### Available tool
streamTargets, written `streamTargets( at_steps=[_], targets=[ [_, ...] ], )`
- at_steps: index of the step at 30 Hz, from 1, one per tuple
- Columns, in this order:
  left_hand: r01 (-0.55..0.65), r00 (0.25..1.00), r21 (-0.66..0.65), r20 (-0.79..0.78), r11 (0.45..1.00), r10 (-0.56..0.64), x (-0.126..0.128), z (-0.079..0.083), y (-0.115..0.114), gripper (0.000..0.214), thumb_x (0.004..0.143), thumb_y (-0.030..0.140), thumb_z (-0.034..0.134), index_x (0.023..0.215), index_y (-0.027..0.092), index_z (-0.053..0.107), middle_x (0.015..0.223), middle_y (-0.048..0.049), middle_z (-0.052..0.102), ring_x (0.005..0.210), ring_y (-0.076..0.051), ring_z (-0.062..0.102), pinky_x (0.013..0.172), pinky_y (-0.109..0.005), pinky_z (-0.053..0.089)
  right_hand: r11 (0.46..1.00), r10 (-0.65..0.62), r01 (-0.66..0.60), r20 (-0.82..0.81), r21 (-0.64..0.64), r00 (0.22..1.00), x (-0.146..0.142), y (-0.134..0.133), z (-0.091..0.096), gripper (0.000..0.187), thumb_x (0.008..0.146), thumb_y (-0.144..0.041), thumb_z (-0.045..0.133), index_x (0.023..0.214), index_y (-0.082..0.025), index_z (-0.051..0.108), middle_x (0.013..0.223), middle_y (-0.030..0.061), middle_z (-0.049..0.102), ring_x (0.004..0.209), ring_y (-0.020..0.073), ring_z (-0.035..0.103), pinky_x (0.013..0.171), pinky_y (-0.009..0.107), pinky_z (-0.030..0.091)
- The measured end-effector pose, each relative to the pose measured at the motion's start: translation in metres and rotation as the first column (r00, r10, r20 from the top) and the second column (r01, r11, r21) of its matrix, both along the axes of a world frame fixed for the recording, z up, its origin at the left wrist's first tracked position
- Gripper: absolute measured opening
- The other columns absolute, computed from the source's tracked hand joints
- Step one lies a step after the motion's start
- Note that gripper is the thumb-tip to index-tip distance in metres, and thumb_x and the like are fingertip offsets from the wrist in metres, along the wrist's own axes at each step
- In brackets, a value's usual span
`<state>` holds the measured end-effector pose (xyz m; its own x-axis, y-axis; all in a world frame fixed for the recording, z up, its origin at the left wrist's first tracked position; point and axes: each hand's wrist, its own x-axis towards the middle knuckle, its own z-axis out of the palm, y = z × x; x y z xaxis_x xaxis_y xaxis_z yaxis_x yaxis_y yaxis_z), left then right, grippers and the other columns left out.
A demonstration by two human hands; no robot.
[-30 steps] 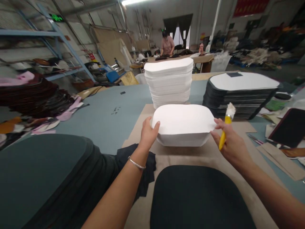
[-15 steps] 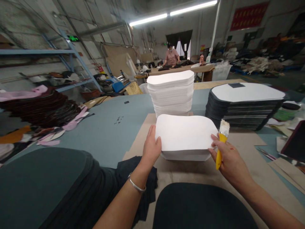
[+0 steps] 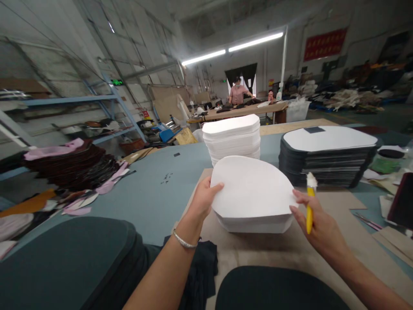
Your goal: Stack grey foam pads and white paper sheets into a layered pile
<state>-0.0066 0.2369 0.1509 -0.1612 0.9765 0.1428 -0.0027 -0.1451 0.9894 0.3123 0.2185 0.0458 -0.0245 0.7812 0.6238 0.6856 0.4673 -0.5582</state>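
My left hand (image 3: 204, 196) pinches the left edge of a rounded white sheet (image 3: 253, 187), its thumb lying on top. Below that sheet shows a white stack (image 3: 258, 224) on brown board. My right hand (image 3: 311, 213) holds a yellow-handled paintbrush (image 3: 309, 211), bristles up and coated white, while its thumb and fingertips are at the sheet's right edge. A rounded dark green piece (image 3: 277, 290) lies nearest to me. Farther off stands a taller stack of white sheets (image 3: 232, 140).
Dark green pieces (image 3: 71, 254) are piled at left, beside crumpled dark cloth (image 3: 201, 267). A black-edged stack (image 3: 325, 168) topped with white stands right, near scissors (image 3: 368, 220) and a green tub (image 3: 385, 161). A person (image 3: 238, 92) works at a far table.
The white sheet now shows more of its top face and looks bowed, with both hands still at its edges. The brush has turned more upright. My view has tilted up slightly.
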Motion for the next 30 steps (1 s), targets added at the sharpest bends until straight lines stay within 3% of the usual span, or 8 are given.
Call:
streamTargets(
  at_steps=[2, 4, 8, 13, 19, 27, 30],
  targets=[
    [0.028, 0.998, 0.032, 0.052, 0.999, -0.029, 0.001, 0.002, -0.014, 0.064, 0.061, 0.041, 0.089, 0.113, 0.013, 0.065, 0.095, -0.0121, 0.079, 0.082, -0.028, 0.077, 0.075, -0.039, 0.063, 0.998, -0.047, 0.039, -0.198, -0.044, 0.979, 0.005, 0.01, 0.011, 0.034, 0.095, -0.053, 0.062, 0.112, -0.026, 0.05, 0.14, 0.0163, 0.064, 0.122, 0.0321, 0.067, 0.096, 0.047, 0.057],
    [0.051, 0.991, 0.041, 0.124, 0.998, -0.055, 0.002, 0.005, -0.025, 0.066, 0.062, 0.039, 0.091, 0.117, 0.013, 0.064, 0.097, -0.0114, 0.08, 0.084, -0.027, 0.077, 0.079, -0.04, 0.063, 0.999, -0.02, 0.001, -0.407, -0.046, 0.913, 0.009, 0.022, 0.024, 0.041, 0.087, -0.054, 0.071, 0.107, -0.025, 0.051, 0.134, 0.0163, 0.066, 0.117, 0.0301, 0.069, 0.091, 0.042, 0.059],
    [0.092, 0.957, 0.025, 0.275, 0.995, -0.095, 0.003, 0.01, -0.039, 0.063, 0.062, 0.03, 0.094, 0.117, 0.013, 0.067, 0.098, -0.0111, 0.08, 0.087, -0.028, 0.078, 0.084, -0.039, 0.063, 0.996, 0.057, -0.089, -0.628, -0.02, 0.776, 0.009, 0.038, 0.046, 0.051, 0.075, -0.057, 0.082, 0.102, -0.024, 0.054, 0.098, 0.006, 0.068, 0.084, 0.0203, 0.069, 0.07, 0.032, 0.059],
    [0.132, 0.931, 0.035, 0.338, 0.991, -0.136, 0.004, 0.014, -0.049, 0.054, 0.064, 0.029, 0.093, 0.11, 0.012, 0.069, 0.106, -0.0139, 0.08, 0.099, -0.033, 0.077, 0.092, -0.045, 0.063, 0.989, 0.11, -0.145, -0.746, 0.018, 0.657, 0.005, 0.028, 0.062, 0.052, 0.073, -0.054, 0.082, 0.102, -0.026, 0.048, 0.088, -0.0014, 0.061, 0.07, 0.0137, 0.062, 0.064, 0.027, 0.055],
    [0.147, 0.912, 0.041, 0.38, 0.988, -0.151, 0.005, 0.017, -0.06, 0.061, 0.068, 0.029, 0.092, 0.121, 0.012, 0.067, 0.11, -0.0147, 0.08, 0.102, -0.034, 0.077, 0.094, -0.046, 0.063, 0.98, 0.095, -0.197, -0.845, -0.013, 0.527, 0.006, 0.008, 0.082, 0.054, 0.064, -0.042, 0.089, 0.1, -0.026, 0.052, 0.085, -0.0013, 0.062, 0.072, 0.0157, 0.062, 0.06, 0.026, 0.054],
    [0.181, 0.908, 0.046, 0.375, 0.982, -0.185, 0.008, 0.026, -0.078, 0.064, 0.072, 0.036, 0.09, 0.127, 0.011, 0.066, 0.109, -0.0159, 0.079, 0.102, -0.038, 0.076, 0.092, -0.049, 0.064, 0.982, 0.009, -0.169, -0.866, -0.088, 0.501, 0.011, -0.017, 0.105, 0.047, 0.067, -0.033, 0.089, 0.102, -0.027, 0.058, 0.085, 0.0017, 0.065, 0.072, 0.0165, 0.064, 0.061, 0.025, 0.057],
    [0.186, 0.901, 0.055, 0.388, 0.981, -0.193, 0.01, 0.03, -0.088, 0.067, 0.073, 0.038, 0.09, 0.129, 0.01, 0.065, 0.107, -0.0164, 0.079, 0.102, -0.037, 0.076, 0.092, -0.048, 0.064, 0.985, -0.047, -0.121, -0.859, -0.125, 0.51, 0.009, -0.032, 0.119, 0.053, 0.057, -0.034, 0.091, 0.099, -0.028, 0.059, 0.081, 0.0004, 0.064, 0.071, 0.0168, 0.063, 0.058, 0.024, 0.057]
  ],
)
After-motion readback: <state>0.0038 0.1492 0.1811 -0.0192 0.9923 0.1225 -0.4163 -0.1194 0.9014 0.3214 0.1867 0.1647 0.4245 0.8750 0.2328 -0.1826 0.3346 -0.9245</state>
